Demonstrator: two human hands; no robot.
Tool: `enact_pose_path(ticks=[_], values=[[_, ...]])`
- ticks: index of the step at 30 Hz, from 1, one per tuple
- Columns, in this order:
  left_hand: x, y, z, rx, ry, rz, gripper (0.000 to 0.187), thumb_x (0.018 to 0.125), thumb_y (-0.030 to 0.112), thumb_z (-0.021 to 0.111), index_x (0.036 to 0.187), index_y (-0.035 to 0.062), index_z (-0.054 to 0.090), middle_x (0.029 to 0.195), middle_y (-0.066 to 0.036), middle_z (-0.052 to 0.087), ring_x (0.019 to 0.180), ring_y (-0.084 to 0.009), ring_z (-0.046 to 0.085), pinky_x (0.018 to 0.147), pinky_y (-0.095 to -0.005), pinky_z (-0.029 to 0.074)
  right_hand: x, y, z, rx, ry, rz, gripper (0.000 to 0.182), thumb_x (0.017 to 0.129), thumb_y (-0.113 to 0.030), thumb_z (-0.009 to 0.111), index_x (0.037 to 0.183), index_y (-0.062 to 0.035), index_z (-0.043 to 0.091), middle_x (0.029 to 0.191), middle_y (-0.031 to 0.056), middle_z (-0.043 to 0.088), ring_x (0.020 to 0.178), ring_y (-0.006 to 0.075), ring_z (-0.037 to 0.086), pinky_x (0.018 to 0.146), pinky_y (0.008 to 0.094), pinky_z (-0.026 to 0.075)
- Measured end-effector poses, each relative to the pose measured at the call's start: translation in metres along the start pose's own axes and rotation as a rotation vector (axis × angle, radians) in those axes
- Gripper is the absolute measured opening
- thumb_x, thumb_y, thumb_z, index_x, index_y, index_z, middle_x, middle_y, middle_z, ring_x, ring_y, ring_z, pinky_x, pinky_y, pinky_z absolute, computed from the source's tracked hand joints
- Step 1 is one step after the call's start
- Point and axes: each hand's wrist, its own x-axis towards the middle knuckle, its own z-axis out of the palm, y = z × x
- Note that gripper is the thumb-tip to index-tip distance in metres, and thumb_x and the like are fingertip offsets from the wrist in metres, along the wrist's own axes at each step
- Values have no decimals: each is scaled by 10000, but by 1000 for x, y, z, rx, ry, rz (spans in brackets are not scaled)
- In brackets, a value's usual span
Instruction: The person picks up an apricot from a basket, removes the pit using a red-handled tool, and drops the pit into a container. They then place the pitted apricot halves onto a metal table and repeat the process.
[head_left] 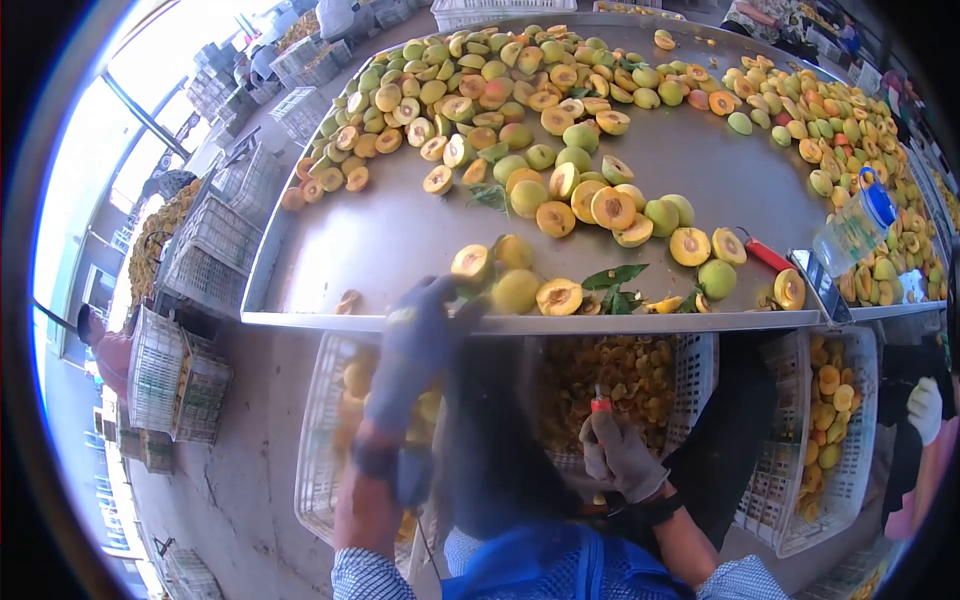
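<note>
At the table (pixel 760 319), the left hand (pixel 418 325) (grip too blurred to tell) is beside fruit (pixel 515 291) — best point the red tool (pixel 601 405), gripped in the right hand (pixel 622 457), away.

Ahead and to the right of the right hand (pixel 622 450) is a clear plastic bottle with a bright blue cap (pixel 842 240), near a dark, flat, rectangular phone (pixel 822 286). Farther right is a co-worker's white-gloved hand (pixel 924 408). Well left of the left hand (pixel 414 340), whitish lattice-sided plastic crates (pixel 155 375) stand beside a person in a dull-red top (pixel 112 358).
</note>
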Motion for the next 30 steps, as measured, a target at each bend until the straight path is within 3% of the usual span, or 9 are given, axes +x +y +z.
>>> enact_pose_path(ticks=[4,5,10,15,18,22,23,26,30], values=[[49,-15,28,281,40,-27,547,768,366,752,1207,92,573,1060,-183,611,958,-342,608,823,-426,496,-3,8,-10,-15,-33,-22,415,973,-452,473,828,-65,511,523,-19,384,367,84,334,365,259,244],[58,-27,28,210,-127,-62,612,749,368,763,1256,112,533,1149,-183,581,1070,-358,564,887,-426,476,-3,18,-15,-14,-26,-26,415,973,-452,473,828,-65,511,523,-19,384,367,84,334,365,259,244],[58,-55,28,-56,-200,-20,563,723,312,773,1205,107,567,1119,-162,605,1019,-347,591,894,-417,476,5,45,-25,51,-7,-21,389,971,-437,487,851,-68,511,526,-18,399,365,81,324,367,254,241],[8,10,3,-198,-20,68,572,665,163,810,1181,76,579,1075,-171,606,981,-343,596,872,-389,488,-8,-59,31,142,50,-56,386,975,-437,480,886,-63,518,527,-27,401,372,68,321,367,240,243],[-18,37,11,-153,-108,241,618,638,110,813,1204,57,570,1053,-171,607,987,-341,596,876,-391,489,0,-102,52,216,24,-127,393,978,-446,466,924,-60,523,534,-33,412,377,60,319,368,229,246],[-39,67,27,-351,-183,412,742,629,166,837,1284,32,514,1199,-178,577,1112,-363,558,947,-389,464,8,-108,44,190,26,-207,409,990,-458,426,984,-63,530,549,-43,415,381,48,311,370,225,242],[-41,70,27,-363,-211,364,788,639,210,850,1312,20,487,1277,-174,549,1163,-332,547,982,-385,445,-3,-120,43,418,-56,17,401,996,-461,404,939,-89,542,551,-52,402,382,48,295,384,228,239],[-53,71,55,-604,-134,277,807,653,236,852,1326,6,470,1286,-160,552,1188,-282,540,1006,-379,425,-8,-106,42,808,-115,207,385,997,-460,401,871,-123,539,540,-64,375,382,56,278,401,230,238],[-68,69,85,-850,-127,130,713,714,176,791,1328,12,469,1254,-146,567,1156,-251,542,981,-359,431,-15,-101,40,941,-154,283,387,990,-473,406,822,-146,526,531,-71,355,380,69,271,415,232,241]])
